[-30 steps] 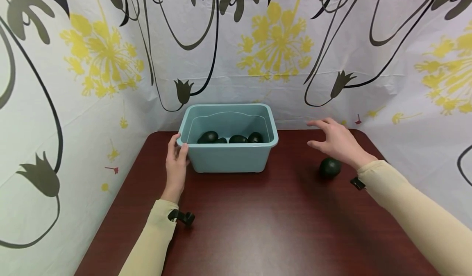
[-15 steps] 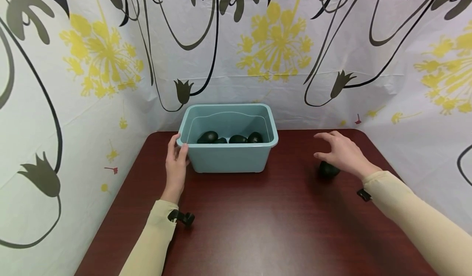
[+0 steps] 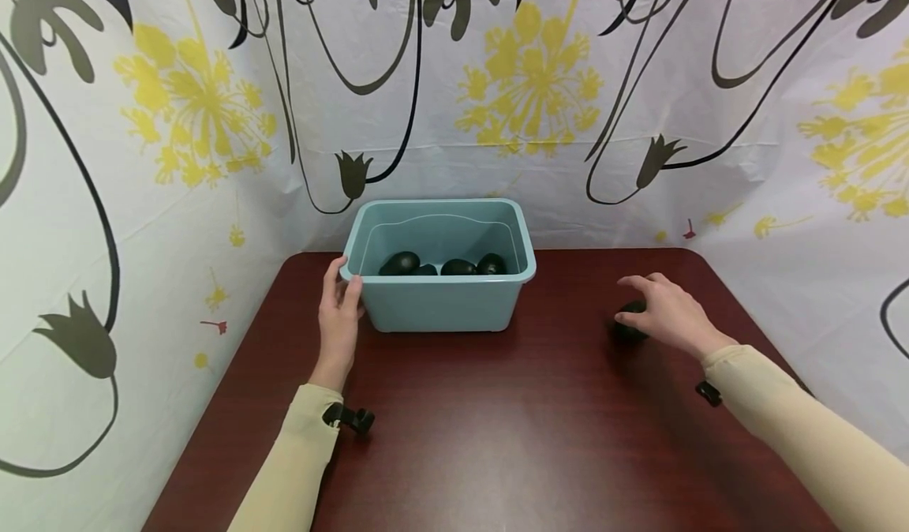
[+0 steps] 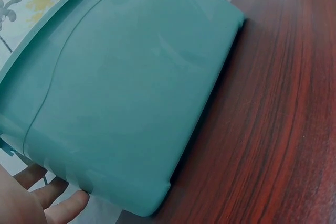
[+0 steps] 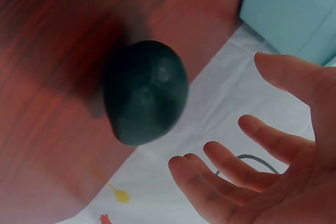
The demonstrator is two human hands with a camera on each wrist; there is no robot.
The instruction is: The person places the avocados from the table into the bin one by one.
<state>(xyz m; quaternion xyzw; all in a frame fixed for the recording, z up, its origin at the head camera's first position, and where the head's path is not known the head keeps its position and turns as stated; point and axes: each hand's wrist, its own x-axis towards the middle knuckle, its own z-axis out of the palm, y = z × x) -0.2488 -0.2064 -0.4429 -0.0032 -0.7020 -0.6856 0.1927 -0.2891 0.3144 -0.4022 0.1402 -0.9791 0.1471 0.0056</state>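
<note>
A light blue plastic bin (image 3: 440, 307) stands on the table with several dark green avocados (image 3: 458, 267) inside. At its front left corner my left hand (image 3: 337, 331) holds the rim, thumb at the front and fingers along the left end. In the left wrist view, the fingertips (image 4: 76, 203) lie against the bin's end. A single dark avocado (image 5: 146, 93) lies on the table to the right of the bin. Over it hovers my right hand (image 3: 667, 312), partly covering it in the head view. The right wrist view shows that hand's fingers spread and apart from the avocado.
The dark red-brown wooden table (image 3: 483, 429) runs back to a white fabric wall (image 3: 454, 121) with flower prints. Fabric also hangs along the left and right sides. The bin is close to the table's back edge.
My right hand has moved down and slightly right, closer to the lone avocado, and now covers more of it. My left hand and the bin have stayed put.
</note>
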